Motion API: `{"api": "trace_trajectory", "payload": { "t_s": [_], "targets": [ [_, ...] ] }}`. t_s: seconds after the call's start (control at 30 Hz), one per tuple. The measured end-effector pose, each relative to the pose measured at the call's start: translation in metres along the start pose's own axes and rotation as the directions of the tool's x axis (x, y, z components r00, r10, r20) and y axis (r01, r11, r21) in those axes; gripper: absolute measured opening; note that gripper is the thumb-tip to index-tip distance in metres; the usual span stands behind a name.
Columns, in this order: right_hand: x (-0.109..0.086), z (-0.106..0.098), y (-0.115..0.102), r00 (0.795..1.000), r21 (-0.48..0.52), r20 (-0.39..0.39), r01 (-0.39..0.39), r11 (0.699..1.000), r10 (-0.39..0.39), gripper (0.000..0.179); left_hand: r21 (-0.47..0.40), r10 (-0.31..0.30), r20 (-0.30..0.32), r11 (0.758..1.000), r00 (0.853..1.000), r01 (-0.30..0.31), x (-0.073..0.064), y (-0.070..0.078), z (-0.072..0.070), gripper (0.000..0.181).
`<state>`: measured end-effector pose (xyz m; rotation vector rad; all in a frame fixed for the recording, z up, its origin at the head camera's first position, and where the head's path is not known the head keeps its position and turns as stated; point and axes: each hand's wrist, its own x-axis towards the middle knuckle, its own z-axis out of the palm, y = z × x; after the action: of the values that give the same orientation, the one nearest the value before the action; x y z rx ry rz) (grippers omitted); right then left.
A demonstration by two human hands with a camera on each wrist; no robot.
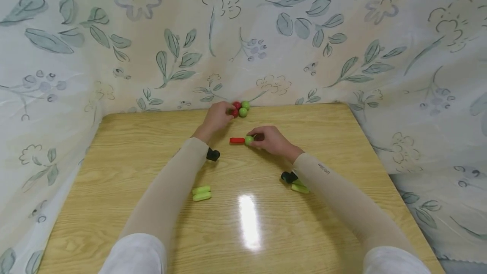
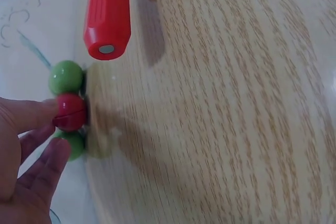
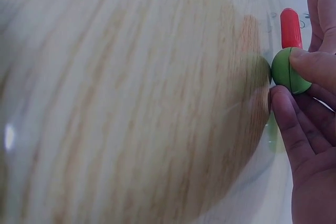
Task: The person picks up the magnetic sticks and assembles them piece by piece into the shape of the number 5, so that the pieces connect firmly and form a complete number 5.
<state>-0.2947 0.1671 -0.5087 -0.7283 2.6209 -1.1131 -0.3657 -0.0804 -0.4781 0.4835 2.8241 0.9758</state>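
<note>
At the back edge of the table, my left hand [image 1: 218, 116] has thumb and fingers around a red ball [image 2: 71, 113], pinching it. A second red ball [image 1: 237, 105] and two green balls, one nearer [image 1: 243, 112] and one farther [image 1: 245, 105], sit close against it. Nearer the middle, my right hand [image 1: 272, 140] pinches another green ball [image 3: 290, 71] between thumb and fingertips. A ridged red stick [image 1: 237, 140] points left from that ball, its end touching it; a small silvery disc [image 2: 106, 49] shows in its free end.
Two yellow-green sticks [image 1: 201, 193] lie side by side at the front left. More yellow-green sticks [image 1: 300, 187] are partly hidden by the right forearm. A small black object shows beside each forearm, left [image 1: 213, 154] and right [image 1: 288, 176]. Flowered cloth [image 1: 228, 67] hangs behind the wooden table [image 1: 152, 219].
</note>
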Motion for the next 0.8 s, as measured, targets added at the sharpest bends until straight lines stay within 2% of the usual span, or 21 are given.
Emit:
{"api": "trace_trajectory", "payload": {
  "t_s": [0.23,0.47,0.57,0.8],
  "targets": [
    [0.0007,-0.0008,-0.0005,1.000,0.001,-0.009,-0.004,1.000,0.004,0.029,0.040,0.010,-0.003,0.999,1.000,-0.010,0.0041,0.0011,0.0014,0.038],
    [0.0007,0.0004,-0.0016,1.000,0.004,0.003,-0.023,1.000,0.023,0.029,0.092,0.007,0.022,0.996,1.000,-0.009,0.0047,0.0026,0.0044,0.039],
    [0.0007,0.0006,-0.0019,1.000,0.002,0.003,-0.025,1.000,0.025,0.029,0.096,0.007,0.016,0.995,1.000,-0.008,0.0047,0.0033,0.0058,0.036],
    [0.0014,-0.0013,-0.0022,1.000,-0.006,0.002,-0.029,1.000,0.029,0.029,0.114,0.048,0.015,0.992,0.999,-0.049,0.0046,0.0048,0.0081,0.022]
  ]
}}
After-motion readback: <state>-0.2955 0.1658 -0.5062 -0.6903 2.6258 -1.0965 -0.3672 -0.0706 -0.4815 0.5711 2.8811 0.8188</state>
